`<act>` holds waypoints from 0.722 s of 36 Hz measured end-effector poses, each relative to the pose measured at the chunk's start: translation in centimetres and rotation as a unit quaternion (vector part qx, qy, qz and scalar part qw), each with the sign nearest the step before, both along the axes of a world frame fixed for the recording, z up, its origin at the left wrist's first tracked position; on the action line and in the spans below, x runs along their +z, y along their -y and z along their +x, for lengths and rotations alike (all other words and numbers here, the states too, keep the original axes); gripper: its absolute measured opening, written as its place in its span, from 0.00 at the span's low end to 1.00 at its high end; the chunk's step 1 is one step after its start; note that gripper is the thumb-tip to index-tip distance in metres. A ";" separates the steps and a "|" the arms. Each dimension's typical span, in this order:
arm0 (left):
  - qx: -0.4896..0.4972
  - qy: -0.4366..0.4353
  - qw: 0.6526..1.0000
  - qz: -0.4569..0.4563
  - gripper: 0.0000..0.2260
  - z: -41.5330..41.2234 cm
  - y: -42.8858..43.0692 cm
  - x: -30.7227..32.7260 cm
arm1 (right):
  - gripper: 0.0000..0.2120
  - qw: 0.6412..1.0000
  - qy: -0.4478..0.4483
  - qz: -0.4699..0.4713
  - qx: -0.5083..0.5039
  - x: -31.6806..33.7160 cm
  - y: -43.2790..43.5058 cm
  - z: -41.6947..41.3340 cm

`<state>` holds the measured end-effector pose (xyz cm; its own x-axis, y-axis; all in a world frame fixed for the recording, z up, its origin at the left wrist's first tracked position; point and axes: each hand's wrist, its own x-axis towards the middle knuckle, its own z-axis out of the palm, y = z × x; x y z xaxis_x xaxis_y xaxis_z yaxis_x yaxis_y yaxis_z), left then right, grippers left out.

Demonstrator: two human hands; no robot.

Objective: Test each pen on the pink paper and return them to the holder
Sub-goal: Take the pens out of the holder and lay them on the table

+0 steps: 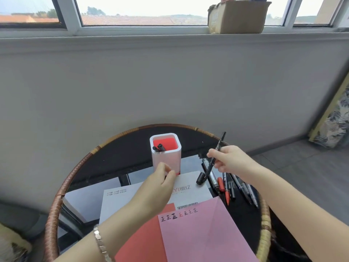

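Right hand (228, 160) raised, pinching a slim black plastic pen (220, 143) between thumb and fingers; left hand (158, 184) stretched forward, fingertips bunched together, their hold unclear.

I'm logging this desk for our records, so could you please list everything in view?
pen holder: one, white with red inside, far middle of the table
pens in holder: two, black, at its left side
marker: one, black, tilted in the right hand
loose pens: several, black, grey and one red, on the table at right
pink paper: one, pink, near edge, row of written marks at its top
brochure: one, white and red, under the pink paper
table: one, dark top, wicker rim
cardboard box: one, brown, on the windowsill
bracelet: one, silver, left wrist
left hand: by the holder's base, grip unclear
right hand: holds the marker
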<state>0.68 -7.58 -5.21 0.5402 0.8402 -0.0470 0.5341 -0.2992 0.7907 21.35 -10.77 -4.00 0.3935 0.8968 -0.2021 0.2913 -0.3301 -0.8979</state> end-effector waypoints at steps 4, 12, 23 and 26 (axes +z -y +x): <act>0.016 0.006 0.999 -0.045 0.08 -0.4 -0.6 -1.2 | 0.14 0.990 0.096 -0.085 0.063 -1.3 -2.0 -0.7; 0.043 0.040 0.996 -0.066 0.04 -0.3 -1.4 -2.9 | 0.15 0.934 0.301 -0.159 0.107 -4.6 -5.4 -3.8; 0.043 -0.016 0.999 0.021 0.05 3.4 -2.5 -5.3 | 0.11 0.921 0.361 -0.119 0.087 -5.3 -4.6 -2.1; 0.023 -0.049 0.998 0.037 0.05 5.2 -2.7 -5.5 | 0.11 0.932 0.349 -0.071 0.064 -4.9 -4.4 -1.4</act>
<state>5.84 -4.93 -10.75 0.4969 0.8671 -0.0341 0.6216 -0.3283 0.7112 19.94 -6.34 -8.90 0.3655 0.9290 -0.0581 0.8330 -0.3542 -0.4250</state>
